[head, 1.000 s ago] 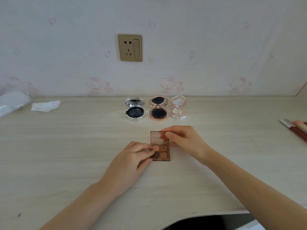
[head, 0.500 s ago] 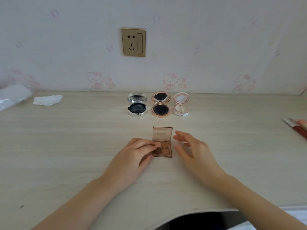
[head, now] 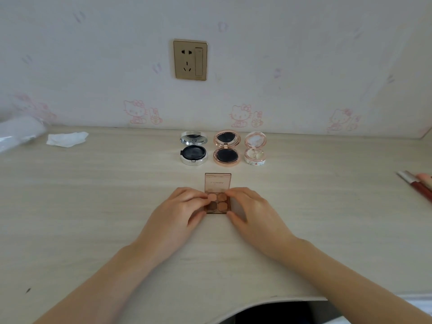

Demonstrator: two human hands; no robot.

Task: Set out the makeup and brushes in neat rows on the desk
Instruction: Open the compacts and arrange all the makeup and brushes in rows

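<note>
A small brown eyeshadow palette (head: pixel 217 192) lies open on the desk's middle, its lid laid flat toward the wall. My left hand (head: pixel 177 213) grips its left edge and my right hand (head: pixel 252 216) grips its right edge. Behind it three open round compacts stand in a row: a silver compact (head: pixel 193 150), a rose-gold compact (head: pixel 226 151) and a pale floral compact (head: pixel 255 151). Red and pink lip tubes (head: pixel 418 185) lie at the desk's right edge, partly cut off.
A crumpled white tissue (head: pixel 66 139) and a clear plastic bag (head: pixel 18 134) lie at the back left of the wooden desk (head: pixel 93 206). A gold wall socket (head: pixel 190 59) sits above the compacts. The desk's front edge curves inward below my arms.
My right hand left the lid, lifted off to the right, then came back to grip the palette's right edge. My left hand stayed on the left edge.
</note>
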